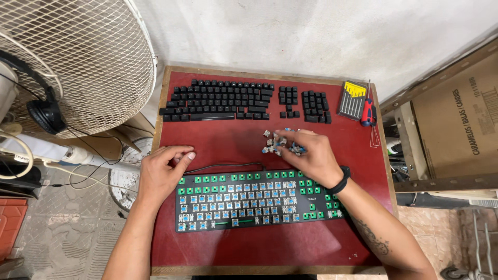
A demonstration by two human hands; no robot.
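Note:
A black keyboard frame (259, 202) with its keycaps off lies at the near side of a red tabletop (218, 142); blue and green switches show in it. My left hand (163, 171) rests on the table by the frame's upper left corner, fingers curled, holding nothing. My right hand (308, 155) reaches over a small pile of loose switches (275, 142) just beyond the frame, fingertips on the pile. Whether a switch is pinched is hidden. The black keycaps (218, 99) lie in keyboard layout at the far side.
A case of small screwdrivers (353, 98), a red-handled tool (368, 111) and a wire puller (374, 137) lie at the far right corner. A big fan (78, 62) with headphones (46, 114) stands left. Cardboard box (456, 119) on a shelf at right.

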